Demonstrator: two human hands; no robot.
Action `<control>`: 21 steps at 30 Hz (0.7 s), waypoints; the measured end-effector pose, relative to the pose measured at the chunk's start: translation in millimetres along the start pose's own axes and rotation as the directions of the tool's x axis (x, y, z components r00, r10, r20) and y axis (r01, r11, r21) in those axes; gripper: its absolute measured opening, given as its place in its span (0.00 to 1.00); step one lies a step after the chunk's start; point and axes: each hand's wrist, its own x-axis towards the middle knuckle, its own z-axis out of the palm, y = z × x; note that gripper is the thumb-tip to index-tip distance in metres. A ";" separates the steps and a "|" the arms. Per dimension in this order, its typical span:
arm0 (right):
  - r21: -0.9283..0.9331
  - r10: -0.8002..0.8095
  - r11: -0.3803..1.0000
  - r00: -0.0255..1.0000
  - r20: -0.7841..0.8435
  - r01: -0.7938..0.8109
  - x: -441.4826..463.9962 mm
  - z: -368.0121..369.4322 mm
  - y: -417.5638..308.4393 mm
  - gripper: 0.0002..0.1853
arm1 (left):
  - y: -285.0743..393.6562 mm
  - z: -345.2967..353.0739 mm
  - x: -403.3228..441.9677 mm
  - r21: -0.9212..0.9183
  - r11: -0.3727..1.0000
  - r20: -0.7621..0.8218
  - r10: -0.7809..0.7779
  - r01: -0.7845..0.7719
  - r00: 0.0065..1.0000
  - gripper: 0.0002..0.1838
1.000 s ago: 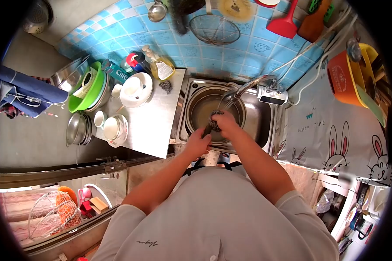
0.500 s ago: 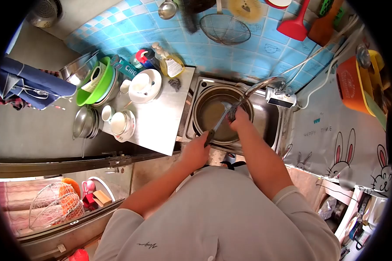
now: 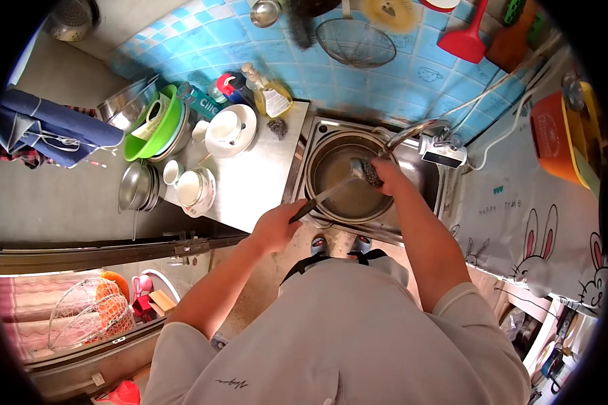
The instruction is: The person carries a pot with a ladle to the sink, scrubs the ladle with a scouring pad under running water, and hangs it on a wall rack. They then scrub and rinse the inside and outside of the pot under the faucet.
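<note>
I see that the left hand (image 3: 277,227), grasping a dark-handled metal utensil (image 3: 330,192), has drawn farther back. The steel-wool scrubber (image 3: 369,173) clasped in the right hand (image 3: 389,178) has moved along to the utensil's head, above the pot (image 3: 313,179); the scouring seems now there.

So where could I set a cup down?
On the pale worktop, the bare patch between the nearest white bowl and the sink. Crowded: the worktop's back, with plate and pump bottle; the sink's left side, with the pot.
</note>
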 end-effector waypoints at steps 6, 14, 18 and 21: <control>0.301 -0.062 0.947 0.986 -0.155 0.107 1.2 -69.9 6.4 0.11 | -20.7 29.1 61.1 0.023 0.998 -0.128 0.068 -0.066 0.989 0.28; 0.491 -0.091 0.829 0.931 -0.353 0.267 -42.7 -142.4 30.7 0.08 | 21.0 56.6 191.7 0.362 0.909 -0.145 0.274 -0.206 0.951 0.22; 0.485 -0.107 0.829 0.930 -0.351 0.278 -62.7 -154.2 45.6 0.09 | 39.8 61.7 230.5 0.313 0.911 -0.068 0.305 -0.270 0.950 0.20; 0.508 -0.113 0.810 0.928 -0.355 0.293 -70.8 -159.3 55.1 0.09 | 45.5 64.2 249.2 0.285 0.914 0.082 0.277 -0.289 0.957 0.18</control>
